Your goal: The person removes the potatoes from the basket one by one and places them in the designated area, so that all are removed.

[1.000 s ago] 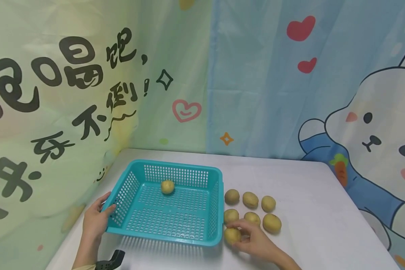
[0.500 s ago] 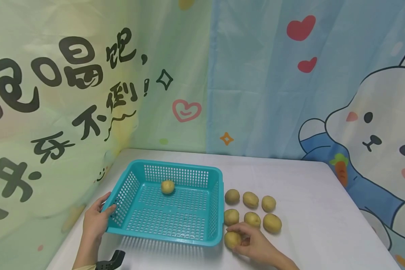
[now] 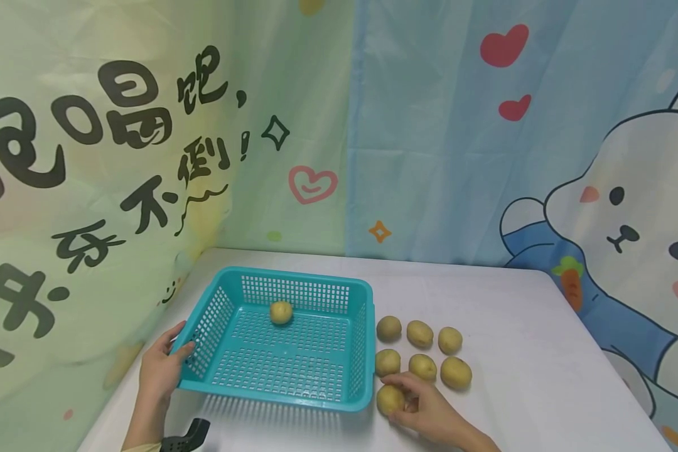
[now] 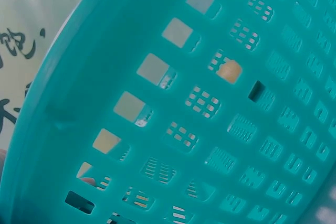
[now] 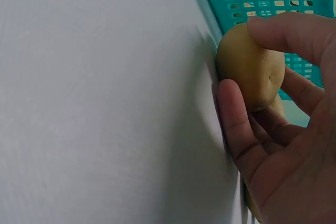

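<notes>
A turquoise perforated plastic basket [image 3: 282, 400] stands on the left half of the white table. My left hand [image 3: 161, 364] grips its left rim, the thumb over the edge; the left wrist view is filled by the basket's holed side wall [image 4: 157, 103]. Inside, toward the back, lies one potato [image 3: 280, 312], glimpsed through a hole from the left wrist. Off the basket's front right corner, my right hand [image 3: 429, 408] holds another potato [image 3: 390, 400] between thumb and fingers. Seen from the right wrist, that potato [image 5: 247, 66] sits low by the tabletop.
Several more potatoes [image 3: 420, 335] lie in two rows to the right of the basket, just beyond my right hand. White tabletop [image 3: 520, 364] stretches to the right. Printed curtains [image 3: 424, 157] hang behind and along the left side.
The potato in my right hand has shifted very slightly right and toward me. My left hand and the basket have stayed where they were.
</notes>
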Tool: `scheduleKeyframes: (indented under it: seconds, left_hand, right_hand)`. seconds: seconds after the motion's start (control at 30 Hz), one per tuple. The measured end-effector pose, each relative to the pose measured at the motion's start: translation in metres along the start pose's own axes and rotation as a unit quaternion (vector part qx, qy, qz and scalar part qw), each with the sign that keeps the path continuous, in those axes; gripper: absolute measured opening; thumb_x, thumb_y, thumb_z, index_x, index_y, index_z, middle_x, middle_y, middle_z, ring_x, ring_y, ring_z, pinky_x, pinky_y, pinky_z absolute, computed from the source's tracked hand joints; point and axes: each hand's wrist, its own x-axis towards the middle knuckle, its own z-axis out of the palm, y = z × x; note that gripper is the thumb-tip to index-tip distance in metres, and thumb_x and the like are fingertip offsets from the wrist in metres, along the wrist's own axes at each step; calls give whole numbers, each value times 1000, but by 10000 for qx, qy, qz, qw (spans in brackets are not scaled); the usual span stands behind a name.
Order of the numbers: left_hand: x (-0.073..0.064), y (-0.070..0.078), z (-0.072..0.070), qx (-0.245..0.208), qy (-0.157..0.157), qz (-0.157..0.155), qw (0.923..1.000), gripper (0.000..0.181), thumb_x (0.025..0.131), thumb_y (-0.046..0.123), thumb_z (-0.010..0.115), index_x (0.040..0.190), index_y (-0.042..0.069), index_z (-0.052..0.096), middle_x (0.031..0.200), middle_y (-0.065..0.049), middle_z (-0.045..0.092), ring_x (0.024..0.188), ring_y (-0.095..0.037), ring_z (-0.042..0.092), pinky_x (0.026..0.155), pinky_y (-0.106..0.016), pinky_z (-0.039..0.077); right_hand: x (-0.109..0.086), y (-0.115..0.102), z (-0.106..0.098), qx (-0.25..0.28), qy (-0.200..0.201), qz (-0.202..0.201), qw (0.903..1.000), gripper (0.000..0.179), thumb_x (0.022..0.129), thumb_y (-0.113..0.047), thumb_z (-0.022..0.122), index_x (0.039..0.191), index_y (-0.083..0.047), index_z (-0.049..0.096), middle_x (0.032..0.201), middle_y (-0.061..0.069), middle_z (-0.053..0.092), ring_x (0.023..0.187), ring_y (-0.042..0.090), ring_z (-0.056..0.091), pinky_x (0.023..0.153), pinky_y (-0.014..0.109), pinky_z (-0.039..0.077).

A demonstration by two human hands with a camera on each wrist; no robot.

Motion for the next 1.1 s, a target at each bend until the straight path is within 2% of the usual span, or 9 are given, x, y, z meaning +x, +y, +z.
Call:
scheduleKeyframes:
  seconds: [0.1, 0.23, 0.33, 0.47, 0.57, 0.63, 0.77, 0.87, 1.1]
  left_hand:
    - [-1, 2, -1, -51, -14, -27, 10000, 54, 96, 26, 60, 148, 26, 44, 128, -16, 61, 94, -26, 66, 62, -30, 54]
    - [-2, 3, -1, -87, -13, -41, 10000, 54, 96, 26, 60, 148, 26, 44, 129, -16, 61, 96, -26, 66, 62, -30, 54]
    - [-2, 2, 0, -70, 18, 2, 10000, 54, 96, 26, 60, 148, 26, 44, 129, -16, 60, 98, -27, 66, 63, -29, 54]
    - [-2, 1, 0, -61, 45, 66, 9999, 54, 96, 25, 60, 148, 27, 44, 129, -16, 61, 99, -28, 66, 63, -29, 54]
    - [-1, 0, 1, -63, 40, 101, 9999, 54, 96, 25, 60, 148, 26, 44, 128, -16, 61, 98, -27, 66, 63, -29, 54]
    - [-1, 0, 1, -76, 30, 115, 9999, 54, 96, 25, 60, 148, 26, 44, 128, -16, 61, 97, -26, 66, 63, -29, 54]
    - [-1, 0, 1, -46, 48, 120, 9999, 53, 96, 25, 60, 148, 26, 44, 127, -15, 62, 97, -26, 66, 63, -29, 54]
    - [-2, 0, 1, -55, 57, 120, 9999, 53, 96, 23, 59, 148, 25, 44, 127, -16, 62, 96, -26, 66, 63, -29, 54]
    - [0, -1, 0, -9, 15, 119, 9999, 54, 96, 23, 60, 148, 26, 44, 128, -16, 61, 100, -28, 65, 64, -30, 53]
  right_hand:
    - [-1, 1, 0, -38, 27, -4, 10000, 53, 81, -20, 78, 130, -14, 58, 127, 8, 57, 91, 9, 51, 67, 23, 51]
    - [-2, 0, -2, -150, 72, 73, 9998, 53, 83, -27, 77, 131, -15, 57, 131, 7, 58, 104, 11, 56, 74, 25, 52]
    - [-5, -1, -6, -130, 132, 132, 9997, 50, 86, -27, 74, 131, -14, 56, 131, 8, 59, 111, 18, 60, 77, 27, 53]
    - [-8, -5, -11, 70, 352, 246, 9991, 44, 90, -20, 70, 130, -10, 57, 127, 14, 59, 103, 23, 62, 68, 29, 55]
    - [-9, -9, -17, 156, 648, 318, 9973, 39, 91, -17, 68, 128, -8, 58, 121, 17, 59, 96, 20, 62, 65, 29, 55]
    - [-7, -12, -21, 202, 822, 285, 9960, 36, 92, -14, 67, 126, -7, 58, 118, 18, 59, 93, 19, 63, 68, 28, 55]
    - [1, -18, -28, 291, 957, -34, 9950, 33, 94, -12, 63, 125, -3, 58, 119, 21, 60, 93, 21, 65, 75, 29, 55]
    - [9, -27, -31, 442, 1011, -284, 9935, 31, 94, -10, 63, 123, -1, 59, 123, 23, 59, 99, 25, 65, 77, 31, 56]
    - [34, -71, -28, 488, 886, -298, 9944, 28, 96, -16, 62, 123, -9, 61, 122, 10, 62, 109, 32, 61, 82, 30, 54]
